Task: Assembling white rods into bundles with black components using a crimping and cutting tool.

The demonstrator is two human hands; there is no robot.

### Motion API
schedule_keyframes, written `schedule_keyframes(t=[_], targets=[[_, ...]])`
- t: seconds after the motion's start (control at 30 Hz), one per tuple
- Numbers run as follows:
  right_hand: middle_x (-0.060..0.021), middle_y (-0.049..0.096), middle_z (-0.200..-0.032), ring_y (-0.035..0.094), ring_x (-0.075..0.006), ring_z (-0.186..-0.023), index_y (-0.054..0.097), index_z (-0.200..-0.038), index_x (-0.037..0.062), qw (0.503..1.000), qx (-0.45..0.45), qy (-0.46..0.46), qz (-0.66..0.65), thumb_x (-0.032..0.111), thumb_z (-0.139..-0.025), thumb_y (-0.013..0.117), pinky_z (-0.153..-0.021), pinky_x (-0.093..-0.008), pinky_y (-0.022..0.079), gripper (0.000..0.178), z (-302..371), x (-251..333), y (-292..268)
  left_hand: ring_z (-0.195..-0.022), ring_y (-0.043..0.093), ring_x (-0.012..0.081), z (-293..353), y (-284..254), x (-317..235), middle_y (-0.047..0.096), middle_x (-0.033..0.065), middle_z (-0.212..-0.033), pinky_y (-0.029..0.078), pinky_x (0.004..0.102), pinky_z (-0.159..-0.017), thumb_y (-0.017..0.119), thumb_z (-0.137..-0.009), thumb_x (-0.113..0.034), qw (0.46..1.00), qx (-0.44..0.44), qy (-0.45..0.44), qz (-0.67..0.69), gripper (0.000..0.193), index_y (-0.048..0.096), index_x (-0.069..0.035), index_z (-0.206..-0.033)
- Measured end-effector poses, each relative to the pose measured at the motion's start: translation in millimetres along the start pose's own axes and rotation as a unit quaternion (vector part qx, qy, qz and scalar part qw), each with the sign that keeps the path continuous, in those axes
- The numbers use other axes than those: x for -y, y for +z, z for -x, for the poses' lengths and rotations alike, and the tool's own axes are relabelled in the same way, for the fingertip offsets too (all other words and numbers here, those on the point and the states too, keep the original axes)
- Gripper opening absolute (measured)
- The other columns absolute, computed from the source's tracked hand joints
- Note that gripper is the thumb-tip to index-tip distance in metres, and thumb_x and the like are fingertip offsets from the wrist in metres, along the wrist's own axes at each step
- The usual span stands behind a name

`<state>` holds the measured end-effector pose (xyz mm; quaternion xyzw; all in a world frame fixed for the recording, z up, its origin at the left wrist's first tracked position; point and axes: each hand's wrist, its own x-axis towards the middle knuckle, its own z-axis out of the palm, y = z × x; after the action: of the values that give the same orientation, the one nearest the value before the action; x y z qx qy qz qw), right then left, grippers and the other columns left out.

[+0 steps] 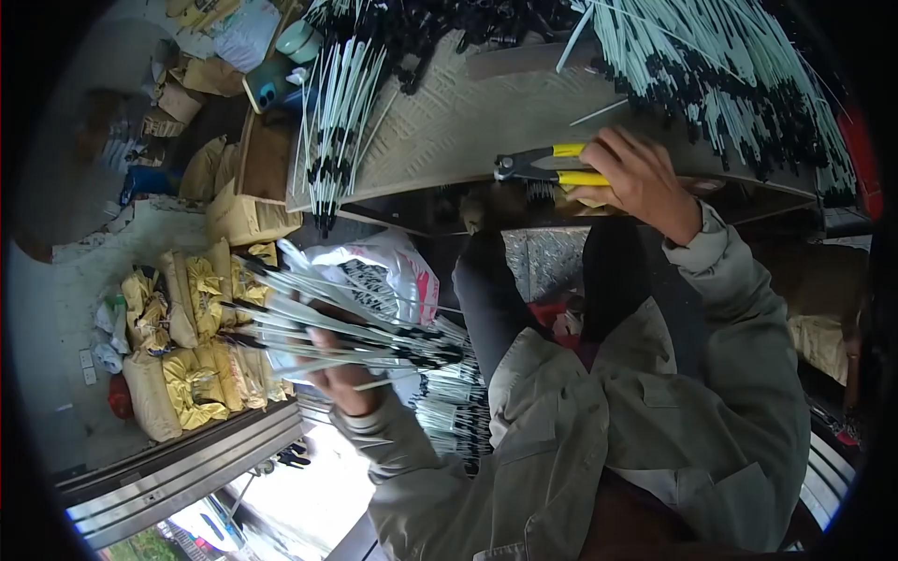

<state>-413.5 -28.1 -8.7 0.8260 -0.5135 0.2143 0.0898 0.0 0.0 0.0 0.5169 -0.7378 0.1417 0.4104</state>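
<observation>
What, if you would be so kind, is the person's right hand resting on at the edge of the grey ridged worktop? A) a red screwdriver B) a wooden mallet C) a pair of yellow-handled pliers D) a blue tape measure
C: the right hand lies over a pair of yellow-handled pliers with dark metal jaws, at the edge of the grey ridged worktop, while the left hand grips a bundle of thin white rods with black ends.

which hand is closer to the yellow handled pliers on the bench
Right. The right hand is wrapped around the handles of the yellow-handled pliers on the bench. The left hand is far below, holding a bundle of white rods.
</observation>
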Motion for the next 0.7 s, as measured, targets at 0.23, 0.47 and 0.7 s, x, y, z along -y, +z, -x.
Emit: schedule_keyframes(t=[0.23, 0.47, 0.7], targets=[[-0.0025, 0.045, -0.090, 0.047, -0.0170, -0.093, 0.048, -0.094, 0.0116, 0.989, -0.076, -0.006, 0.123, 0.048, -0.074, 0.058, -0.071, -0.0319, 0.040, 0.043, -52, -20, 25, -0.053, 0.038, 0.0099, -249, 81, 33, 0.051, 0.0099, -0.059, 0.035, 0.0305, -0.048, 0.049, -0.083, -0.012, 0.965, 0.207, -0.016, 0.158, 0.018, 0.052, 0.004, -0.087], [-0.0041, 0.046, -0.094, 0.047, -0.0186, -0.095, 0.049, -0.090, 0.0117, 0.996, -0.055, 0.017, 0.066, 0.048, -0.072, 0.059, -0.076, -0.0341, 0.040, 0.042, -50, -32, 41, -0.076, 0.054, 0.0437, -264, 223, 52, 0.057, 0.0282, -0.081, 0.043, 0.0444, -0.067, 0.056, -0.081, -0.020, 0.973, 0.223, 0.046, -0.044, 0.028, 0.059, 0.004, -0.093], [-0.0088, 0.050, -0.094, 0.053, -0.0218, -0.084, 0.052, -0.083, 0.0060, 0.991, -0.101, 0.021, -0.086, 0.025, -0.080, 0.056, -0.069, -0.0314, 0.047, 0.020, -29, -32, -52, -0.089, 0.055, 0.0395, -261, 211, 41, 0.058, 0.0242, -0.097, 0.045, 0.0415, -0.076, 0.053, -0.086, -0.020, 0.985, 0.104, 0.135, -0.024, 0.030, 0.058, 0.005, -0.102]])
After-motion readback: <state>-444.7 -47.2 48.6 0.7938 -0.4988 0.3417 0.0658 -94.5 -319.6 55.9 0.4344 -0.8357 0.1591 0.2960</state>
